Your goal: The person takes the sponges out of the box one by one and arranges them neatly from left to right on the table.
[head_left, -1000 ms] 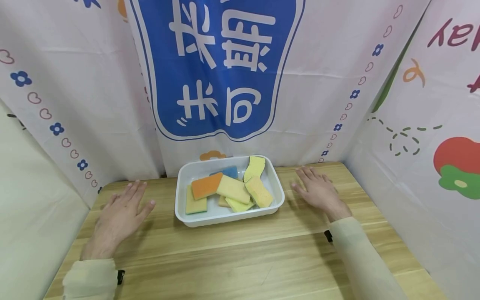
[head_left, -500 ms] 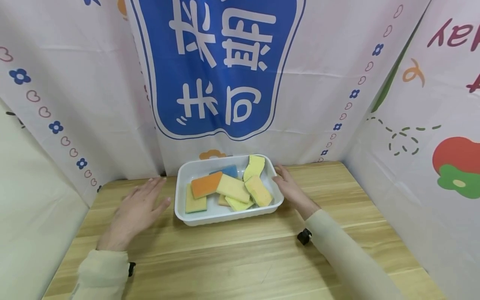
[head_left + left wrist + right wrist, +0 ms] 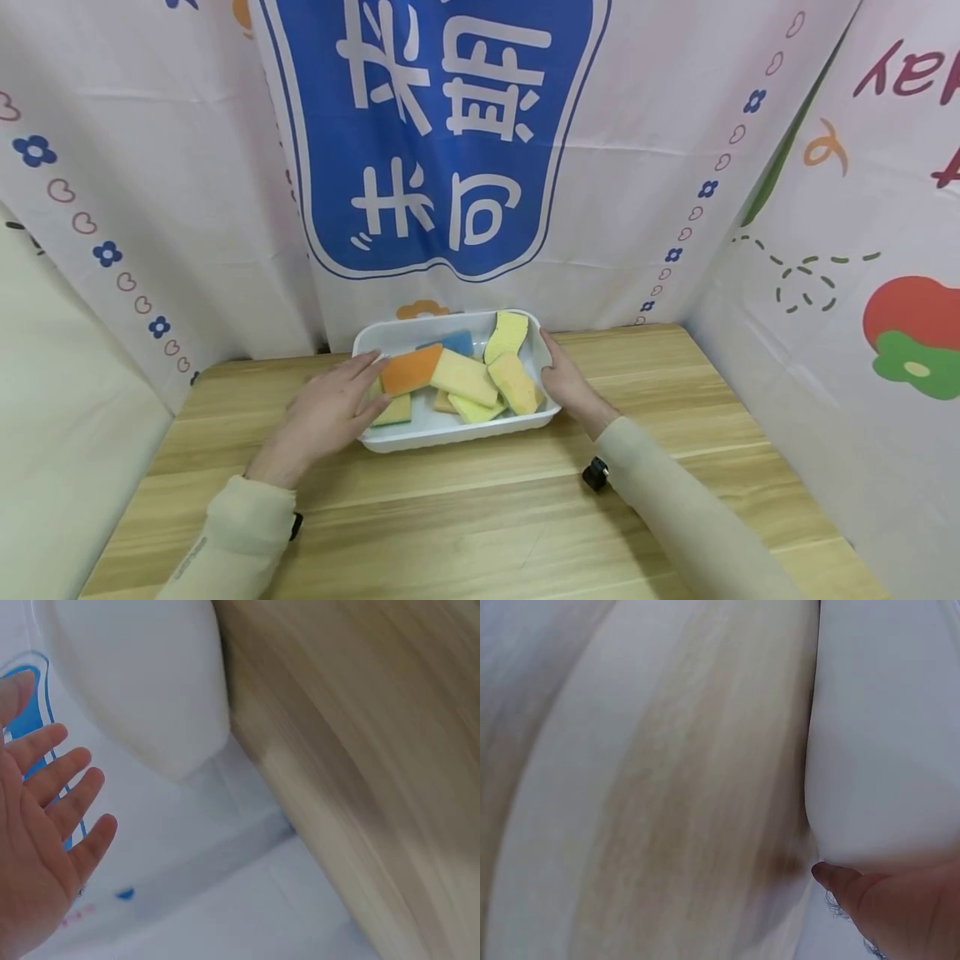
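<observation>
A white rectangular tray (image 3: pixel 435 440) lies at the back of the wooden table, holding several flat sponges. Among them are an orange sponge (image 3: pixel 412 369), a blue sponge (image 3: pixel 456 341), a pale yellow sponge (image 3: pixel 465 377) and a wavy yellow sponge (image 3: pixel 507 335). My right hand (image 3: pixel 572 385) grips the tray's right end by the rim; in the right wrist view a fingertip (image 3: pixel 823 871) meets the outer wall. My left hand (image 3: pixel 326 417) reaches over the tray's left end, fingers spread, overlapping the rim and part of a sponge. The left wrist view shows its palm (image 3: pixel 34 847) open beside the tray.
The wooden table (image 3: pixel 465 517) stretches in front of the tray. Close behind it hangs a white curtain (image 3: pixel 600 208) with a blue printed panel, and a printed cloth (image 3: pixel 840 375) closes off the right side.
My right hand has moved left from the tabletop onto the tray's right end. My left hand has moved right, from the table to over the tray's left end. The sponges keep their arrangement.
</observation>
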`<state>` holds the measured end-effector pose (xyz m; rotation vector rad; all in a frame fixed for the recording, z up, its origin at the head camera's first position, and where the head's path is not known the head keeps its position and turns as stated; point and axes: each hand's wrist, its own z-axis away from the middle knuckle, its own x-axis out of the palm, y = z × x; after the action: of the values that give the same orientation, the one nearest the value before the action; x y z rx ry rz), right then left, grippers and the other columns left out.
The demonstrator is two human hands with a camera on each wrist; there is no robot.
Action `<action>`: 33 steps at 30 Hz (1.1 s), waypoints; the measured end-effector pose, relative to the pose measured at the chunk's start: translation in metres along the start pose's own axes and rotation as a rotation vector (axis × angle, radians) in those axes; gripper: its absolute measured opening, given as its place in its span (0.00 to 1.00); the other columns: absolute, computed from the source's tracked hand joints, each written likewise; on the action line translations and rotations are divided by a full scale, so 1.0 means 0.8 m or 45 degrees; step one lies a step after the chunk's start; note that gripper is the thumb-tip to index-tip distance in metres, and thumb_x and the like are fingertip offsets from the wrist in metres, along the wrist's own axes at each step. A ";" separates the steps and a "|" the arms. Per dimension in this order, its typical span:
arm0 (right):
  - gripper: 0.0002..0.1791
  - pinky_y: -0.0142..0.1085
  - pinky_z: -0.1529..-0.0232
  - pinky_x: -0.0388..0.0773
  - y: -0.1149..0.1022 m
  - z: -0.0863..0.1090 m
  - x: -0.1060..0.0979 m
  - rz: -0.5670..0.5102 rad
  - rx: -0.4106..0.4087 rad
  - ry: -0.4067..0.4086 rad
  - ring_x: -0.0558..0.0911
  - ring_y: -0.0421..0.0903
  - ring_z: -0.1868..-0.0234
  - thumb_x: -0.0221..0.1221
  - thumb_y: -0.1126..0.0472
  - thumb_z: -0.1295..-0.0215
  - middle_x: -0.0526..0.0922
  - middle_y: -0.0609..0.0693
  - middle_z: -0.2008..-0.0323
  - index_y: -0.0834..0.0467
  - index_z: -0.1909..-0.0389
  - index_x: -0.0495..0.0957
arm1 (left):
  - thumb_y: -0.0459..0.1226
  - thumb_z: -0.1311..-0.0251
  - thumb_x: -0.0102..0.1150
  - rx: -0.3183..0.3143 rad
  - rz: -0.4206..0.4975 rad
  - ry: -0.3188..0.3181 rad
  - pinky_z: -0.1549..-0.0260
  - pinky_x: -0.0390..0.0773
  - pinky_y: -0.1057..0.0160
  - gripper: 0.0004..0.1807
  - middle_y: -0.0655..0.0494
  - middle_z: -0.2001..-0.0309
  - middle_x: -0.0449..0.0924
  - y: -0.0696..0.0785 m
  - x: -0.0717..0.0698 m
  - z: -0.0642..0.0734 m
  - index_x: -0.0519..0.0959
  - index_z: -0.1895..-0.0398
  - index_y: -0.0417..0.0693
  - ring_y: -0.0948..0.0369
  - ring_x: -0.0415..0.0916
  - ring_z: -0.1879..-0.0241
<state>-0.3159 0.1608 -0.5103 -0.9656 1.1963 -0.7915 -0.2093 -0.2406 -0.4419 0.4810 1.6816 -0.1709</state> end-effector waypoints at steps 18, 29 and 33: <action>0.53 0.60 0.00 0.40 -0.009 0.001 0.002 0.073 -0.029 -0.012 0.43 0.65 0.01 0.39 0.79 0.23 0.40 0.61 0.01 0.55 0.01 0.37 | 0.49 0.17 0.73 0.211 -0.042 -0.222 0.12 0.73 0.31 0.42 0.42 0.07 0.66 0.060 0.014 -0.090 0.69 0.08 0.49 0.40 0.69 0.10; 0.53 0.61 0.01 0.39 -0.004 0.005 0.000 0.089 -0.021 -0.027 0.42 0.65 0.01 0.39 0.79 0.23 0.39 0.61 0.01 0.55 0.01 0.36 | 0.43 0.24 0.81 0.252 -0.047 -0.379 0.10 0.71 0.33 0.47 0.46 0.07 0.65 0.065 0.010 -0.125 0.69 0.08 0.52 0.41 0.66 0.08; 0.52 0.62 0.01 0.40 -0.003 0.005 0.001 0.107 -0.024 -0.027 0.42 0.65 0.01 0.39 0.79 0.23 0.39 0.61 0.01 0.56 0.01 0.36 | 0.39 0.27 0.82 0.256 0.003 -0.423 0.09 0.70 0.35 0.47 0.46 0.07 0.66 0.066 0.011 -0.134 0.70 0.08 0.52 0.41 0.66 0.08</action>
<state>-0.3120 0.1602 -0.5079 -0.9307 1.2197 -0.7026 -0.2863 -0.1502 -0.4235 0.5709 1.3446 -0.3995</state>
